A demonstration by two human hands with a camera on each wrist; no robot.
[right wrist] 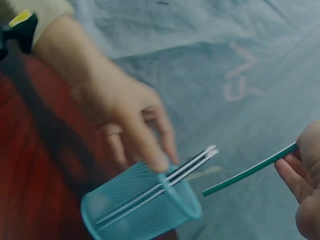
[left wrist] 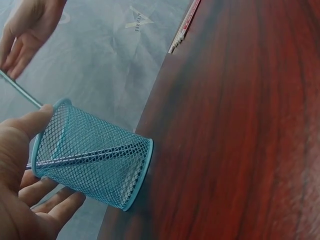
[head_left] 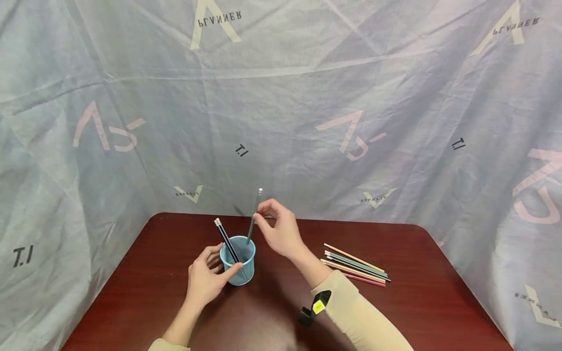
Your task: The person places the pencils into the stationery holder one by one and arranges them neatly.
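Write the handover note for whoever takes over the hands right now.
Left hand: grips the blue mesh cup on the table, thumb on its rim.
Right hand: pinches a green pencil, lower end above the cup's mouth, not inside yet.
Done: dark pencils already stand in the cup.
Left: the green one, then the loose pencils lying right of the cup.

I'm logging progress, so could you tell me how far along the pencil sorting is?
Done: dark pencils stand in the blue mesh cup, steadied by the left hand. In hand: the right hand pinches a green pencil over the cup. Left: the pencil pile on the table.
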